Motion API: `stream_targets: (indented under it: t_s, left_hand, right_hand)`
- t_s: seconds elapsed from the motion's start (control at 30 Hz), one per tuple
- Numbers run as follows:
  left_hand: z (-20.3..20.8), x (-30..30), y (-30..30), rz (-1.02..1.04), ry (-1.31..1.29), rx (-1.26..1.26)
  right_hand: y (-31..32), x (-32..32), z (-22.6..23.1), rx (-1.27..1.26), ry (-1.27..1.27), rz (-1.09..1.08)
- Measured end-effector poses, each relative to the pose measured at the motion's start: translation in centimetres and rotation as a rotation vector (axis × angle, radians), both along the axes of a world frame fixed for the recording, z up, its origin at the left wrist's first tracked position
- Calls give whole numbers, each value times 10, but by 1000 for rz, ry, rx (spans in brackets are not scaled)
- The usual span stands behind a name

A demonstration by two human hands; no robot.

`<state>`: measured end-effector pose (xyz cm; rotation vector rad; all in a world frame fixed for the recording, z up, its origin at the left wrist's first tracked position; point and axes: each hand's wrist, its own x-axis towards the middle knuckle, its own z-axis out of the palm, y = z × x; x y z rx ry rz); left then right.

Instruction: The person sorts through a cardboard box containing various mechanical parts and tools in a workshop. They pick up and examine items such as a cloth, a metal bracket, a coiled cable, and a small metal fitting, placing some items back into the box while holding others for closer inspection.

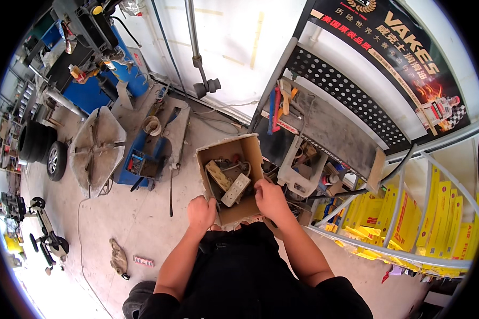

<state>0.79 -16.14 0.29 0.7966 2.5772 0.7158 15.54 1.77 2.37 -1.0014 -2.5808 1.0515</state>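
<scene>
An open cardboard box (246, 152) is held in front of my body, its top facing up at me. My left hand (201, 212) is closed on the near left edge of the box, fingers partly hidden by the wall. On the right edge, my right hand (270, 198) grips the wall, thumb toward the inside. Inside the box lie a dusty, yellowed power strip (218, 176) and a paler power strip (236, 190), tilted against each other. Cables and small parts (234, 164) sit behind them, too jumbled to make out fully.
A dusty metal workbench (335, 125) with a brush (286, 95) stands ahead right, a grey plastic crate (303, 183) below it. Yellow boxes (404, 218) fill a rack at right. Left are a tyre changer turntable (97, 151) and a wheel (56, 161). A cable (80, 244) crosses the floor.
</scene>
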Motion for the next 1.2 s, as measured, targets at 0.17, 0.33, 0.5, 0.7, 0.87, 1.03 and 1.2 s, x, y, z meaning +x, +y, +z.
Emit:
stream_targets:
  t_s: [0.17, 0.33, 0.5, 0.7, 0.87, 1.03, 1.2]
  left_hand:
    - [-3, 5, 7, -24, -21, -34]
    - [-12, 4, 8, -54, -103, -39]
    - [-17, 7, 9, -74, -107, -42]
    - [-13, 14, 17, -139, -75, -57]
    - [-8, 21, 26, -194, -63, -59]
    - [-6, 15, 26, -222, -60, -91]
    - [-7, 10, 26, -203, -35, -60]
  right_hand:
    - [-9, -26, -37, -81, -397, 412]
    - [-4, -33, -47, -357, 75, 299]
    - [20, -17, -22, -491, 285, 142]
    - [22, -2, -14, -241, -55, 249]
    - [-7, -30, -45, -144, -524, 591]
    - [7, -45, -56, 9, -843, 671]
    - [30, -28, -43, 106, -648, 450]
